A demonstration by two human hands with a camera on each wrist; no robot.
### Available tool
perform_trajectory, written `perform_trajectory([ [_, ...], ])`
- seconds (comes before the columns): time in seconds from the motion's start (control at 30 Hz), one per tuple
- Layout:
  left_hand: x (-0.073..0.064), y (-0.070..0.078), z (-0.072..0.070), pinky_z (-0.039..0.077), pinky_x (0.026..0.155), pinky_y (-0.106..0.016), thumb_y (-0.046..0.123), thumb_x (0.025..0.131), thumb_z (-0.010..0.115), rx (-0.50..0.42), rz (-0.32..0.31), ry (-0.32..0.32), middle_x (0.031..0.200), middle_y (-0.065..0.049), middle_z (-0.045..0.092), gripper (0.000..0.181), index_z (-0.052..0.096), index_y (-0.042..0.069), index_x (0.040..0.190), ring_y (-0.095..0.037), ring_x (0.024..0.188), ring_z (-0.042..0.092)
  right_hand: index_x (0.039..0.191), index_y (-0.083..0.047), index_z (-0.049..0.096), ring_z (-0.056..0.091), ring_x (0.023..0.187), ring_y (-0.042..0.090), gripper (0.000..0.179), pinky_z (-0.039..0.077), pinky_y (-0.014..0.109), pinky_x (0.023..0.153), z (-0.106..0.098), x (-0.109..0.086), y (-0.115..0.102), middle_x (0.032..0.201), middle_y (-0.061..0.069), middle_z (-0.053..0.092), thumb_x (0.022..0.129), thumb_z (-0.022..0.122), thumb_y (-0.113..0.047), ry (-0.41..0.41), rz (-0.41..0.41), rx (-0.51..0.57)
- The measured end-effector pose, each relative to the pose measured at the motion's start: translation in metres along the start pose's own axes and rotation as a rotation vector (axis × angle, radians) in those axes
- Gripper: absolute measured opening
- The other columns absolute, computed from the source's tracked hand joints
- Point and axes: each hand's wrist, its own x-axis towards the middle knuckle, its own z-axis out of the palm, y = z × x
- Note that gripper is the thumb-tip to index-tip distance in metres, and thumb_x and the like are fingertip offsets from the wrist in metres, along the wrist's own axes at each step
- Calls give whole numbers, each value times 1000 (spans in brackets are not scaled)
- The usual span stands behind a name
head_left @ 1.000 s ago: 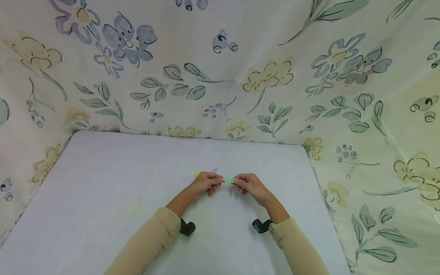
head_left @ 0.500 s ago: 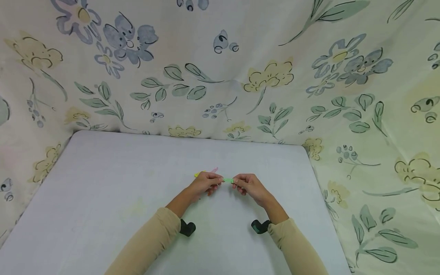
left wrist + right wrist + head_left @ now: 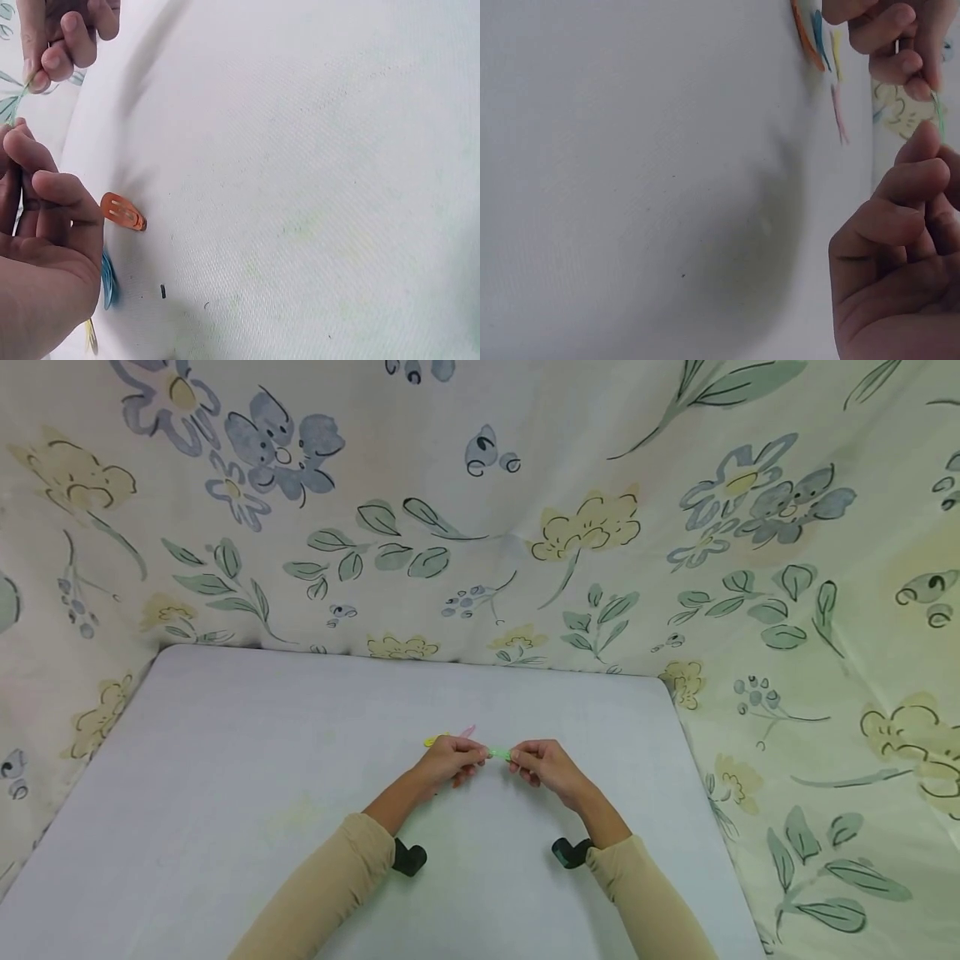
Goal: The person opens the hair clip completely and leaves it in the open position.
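Observation:
A green snap hair clip (image 3: 499, 753) is stretched between my two hands, above the table. My left hand (image 3: 448, 762) pinches one end of it between thumb and index finger. At the other end, the thumb and index finger of my right hand (image 3: 551, 768) pinch it too. Both wrist views show the clip nearly edge-on, with its ends hidden by fingertips. Below and beside the left hand lie an orange hair clip (image 3: 124, 211), a blue clip (image 3: 109, 281), a yellow clip (image 3: 837, 54) and a pink clip (image 3: 838, 112).
A white table (image 3: 247, 760) spreads under both hands. Floral cloth (image 3: 480, 585) hangs behind it and at its sides. Black wrist devices stick out inward from the left cuff (image 3: 360, 843) and the right cuff (image 3: 618, 860).
Both hands stay almost in place. The green hair clip looks slightly tilted, with a narrower face toward the head camera than half a second ago.

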Motion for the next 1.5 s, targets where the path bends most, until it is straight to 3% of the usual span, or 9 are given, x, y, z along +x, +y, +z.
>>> perform_trajectory([
  [0.33,0,-1,0,36,53,-26,26,94,71,62,0,-11,95,-11,69,28,74,3,109,-12,63,47,108,8,66,49,66,15,30,39,25,57,-2,1,7,90,17,65,102,58,-21,-13,31,-36],
  [0.57,2,-4,-1,37,54,-26,25,94,70,56,-5,-14,92,-10,68,29,73,1,110,-12,63,46,108,7,66,49,66,14,31,40,26,57,-3,2,8,90,14,65,102,59,-23,-11,35,-41],
  [0.8,3,-7,-5,39,54,-24,19,97,66,21,-3,-2,80,-4,61,30,70,-6,113,-11,60,45,106,3,68,49,66,14,27,39,25,56,-8,4,13,88,9,66,101,59,-22,44,73,-41],
  [0.93,4,-8,-8,38,55,-23,17,97,66,21,21,18,78,-4,61,30,70,-8,112,-10,60,44,104,0,69,47,63,14,24,38,25,55,-11,6,19,86,7,66,101,59,-21,78,97,-69],
  [1.17,3,-9,-15,35,53,-21,17,95,69,118,33,79,86,-4,70,26,73,-4,110,-7,60,42,101,0,70,43,59,12,20,36,24,52,-12,6,24,81,5,65,101,57,-16,124,124,-130],
  [1.3,1,-10,-20,32,49,-20,16,94,69,149,32,92,84,-4,69,24,73,-3,108,-6,55,38,96,-1,71,45,60,13,19,37,25,54,-10,6,23,76,4,63,100,58,-14,184,111,-235],
  [1.5,-3,-9,-28,34,51,-22,18,93,71,199,15,115,73,2,58,23,75,1,107,-7,57,41,81,-5,71,50,65,16,22,40,29,59,-6,6,20,69,2,62,97,61,-18,272,77,-437],
])
